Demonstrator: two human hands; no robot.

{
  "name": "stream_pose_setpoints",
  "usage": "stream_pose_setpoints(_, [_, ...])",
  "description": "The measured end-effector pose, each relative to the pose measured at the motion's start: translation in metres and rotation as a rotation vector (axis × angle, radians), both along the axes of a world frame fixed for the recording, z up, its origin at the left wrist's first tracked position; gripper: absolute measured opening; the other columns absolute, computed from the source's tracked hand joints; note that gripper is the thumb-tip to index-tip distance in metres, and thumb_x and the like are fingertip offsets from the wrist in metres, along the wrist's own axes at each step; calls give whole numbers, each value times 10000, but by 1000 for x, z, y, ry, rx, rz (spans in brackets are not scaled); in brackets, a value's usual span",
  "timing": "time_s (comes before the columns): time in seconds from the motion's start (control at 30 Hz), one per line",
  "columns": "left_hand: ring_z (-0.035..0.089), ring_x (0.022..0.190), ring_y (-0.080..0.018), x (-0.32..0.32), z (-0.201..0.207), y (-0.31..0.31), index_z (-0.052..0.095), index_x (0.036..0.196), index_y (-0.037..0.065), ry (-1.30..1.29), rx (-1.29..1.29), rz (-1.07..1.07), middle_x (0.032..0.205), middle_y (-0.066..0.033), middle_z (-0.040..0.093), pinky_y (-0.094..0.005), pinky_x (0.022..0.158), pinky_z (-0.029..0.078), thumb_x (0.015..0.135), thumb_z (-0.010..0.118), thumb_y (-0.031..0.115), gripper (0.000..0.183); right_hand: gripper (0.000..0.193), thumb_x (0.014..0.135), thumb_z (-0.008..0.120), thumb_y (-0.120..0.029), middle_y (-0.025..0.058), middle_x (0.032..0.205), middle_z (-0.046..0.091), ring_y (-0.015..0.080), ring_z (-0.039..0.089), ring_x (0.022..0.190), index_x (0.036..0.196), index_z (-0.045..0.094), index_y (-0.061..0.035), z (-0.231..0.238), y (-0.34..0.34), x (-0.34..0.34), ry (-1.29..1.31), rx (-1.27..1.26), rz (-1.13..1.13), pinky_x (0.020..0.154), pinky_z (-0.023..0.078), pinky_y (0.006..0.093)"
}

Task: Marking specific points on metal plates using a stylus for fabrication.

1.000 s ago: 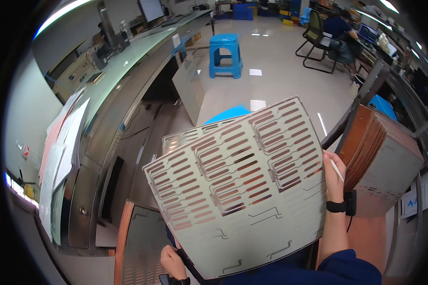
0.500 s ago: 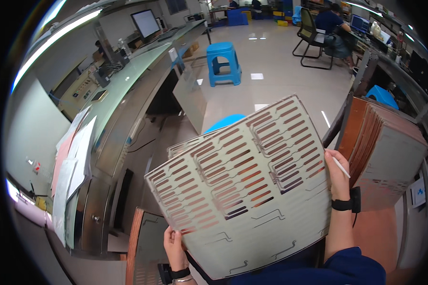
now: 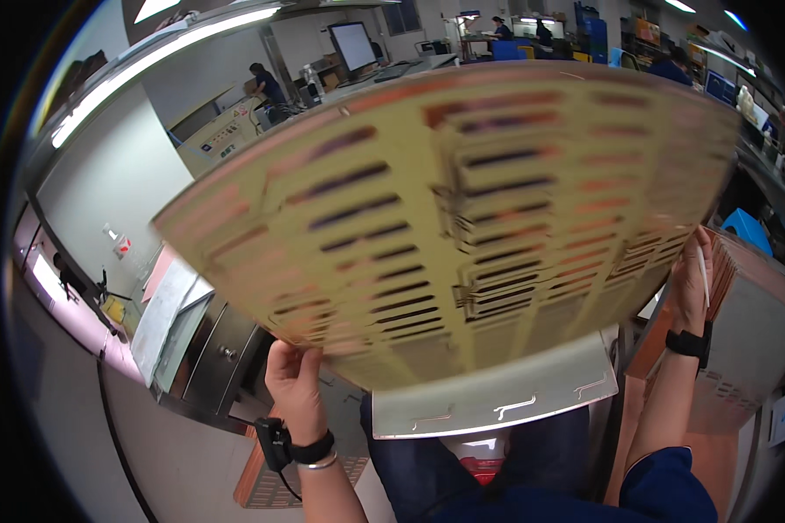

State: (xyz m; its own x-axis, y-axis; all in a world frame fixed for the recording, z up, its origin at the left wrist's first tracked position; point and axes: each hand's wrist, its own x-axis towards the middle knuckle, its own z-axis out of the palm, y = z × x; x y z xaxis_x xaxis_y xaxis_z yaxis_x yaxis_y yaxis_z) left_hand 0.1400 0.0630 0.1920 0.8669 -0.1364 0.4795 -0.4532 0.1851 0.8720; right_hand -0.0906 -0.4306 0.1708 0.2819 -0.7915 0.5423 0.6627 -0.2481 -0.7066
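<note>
A large thin circuit board panel [image 3: 497,349], pale with rows of dark and copper-coloured bars, is raised and tilted in front of me, smeared by motion. My left hand [image 3: 295,383] pinches its lower left edge between thumb and fingers. At the right edge, my right hand [image 3: 692,279] grips the panel and also holds a slim white pen-like stick [image 3: 703,275]. Below it, a second pale panel [image 3: 497,405] with thin angled lines rests over my lap. The raised panel hides most of this lower one.
On my right stands a thick stack of panels [image 3: 750,314] with copper-coloured edges. Another stack [image 3: 310,479] lies low at the left. Papers [image 3: 170,305] hang over the glass-topped bench, which carries a monitor [image 3: 351,48]. Other people [image 3: 269,84] are farther off.
The held panel has swung upward and tilted, with both hands still on its edges. The second panel over my lap has come into view beneath it. My view has tipped upward and turned left.
</note>
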Motion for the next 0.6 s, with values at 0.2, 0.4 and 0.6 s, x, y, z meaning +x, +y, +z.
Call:
stream_pose_setpoints(0.2, [637,1082,-306,12,-43,-4,732,950,23,-350,381,-23,1101,-140,715,-394,952,494,770,730,-2,181,490,1043,429,-405,84,1451,473,225,437,1343,1459,422,-147,-69,-18,-7,-62,270,780,1132,335,382])
stream_pose_setpoints(0.4, [655,1041,-230,-6,-128,1,727,1046,28,-94,520,98,1212,-136,660,-320,865,525,782,726,-40,273,595,1017,442,-458,112,1551,325,319,361,1399,1516,338,-152,-85,92,-3,-424,1054,968,1144,330,481])
stream_pose_setpoints(0.6, [633,999,-260,-11,-160,15,673,1111,-2,26,692,175,1106,-128,651,-338,842,515,796,699,11,316,595,1027,397,-408,120,1571,278,372,324,1412,1524,278,-103,-115,116,-13,-2492,2387,1148,1162,306,540])
